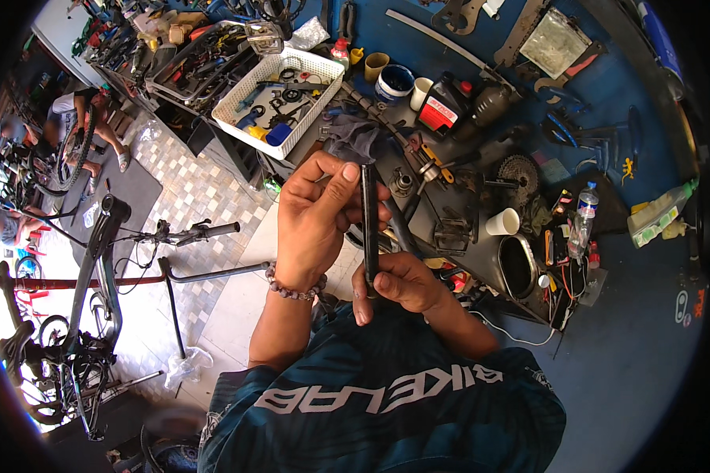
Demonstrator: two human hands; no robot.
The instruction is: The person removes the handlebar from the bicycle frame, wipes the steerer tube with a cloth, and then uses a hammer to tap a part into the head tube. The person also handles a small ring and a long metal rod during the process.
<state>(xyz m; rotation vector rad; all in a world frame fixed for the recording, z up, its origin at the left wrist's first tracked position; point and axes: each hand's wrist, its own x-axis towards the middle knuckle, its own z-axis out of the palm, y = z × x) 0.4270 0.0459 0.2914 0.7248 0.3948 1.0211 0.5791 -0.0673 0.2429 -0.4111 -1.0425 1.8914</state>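
Note:
Between my two hands a long, narrow black bar-shaped part (370, 217) stands roughly lengthwise in front of me. Its exact kind cannot be made out. My left hand (319, 205), with a beaded bracelet on the wrist, is closed around its far half, thumb on the near side. At the near end, my right hand (406, 285) pinches it between thumb and fingers. A dark grey rag (356, 139) lies just beyond my left fingertips; whether they touch it is unclear.
The cluttered bench (481, 272) holds a white basket (227, 118) of small parts, a black bottle (447, 102), cups, a cassette (517, 178) and a water bottle (584, 217). A bike frame (95, 268) stands at left. Farther back, a person (83, 110) sits near a wheel.

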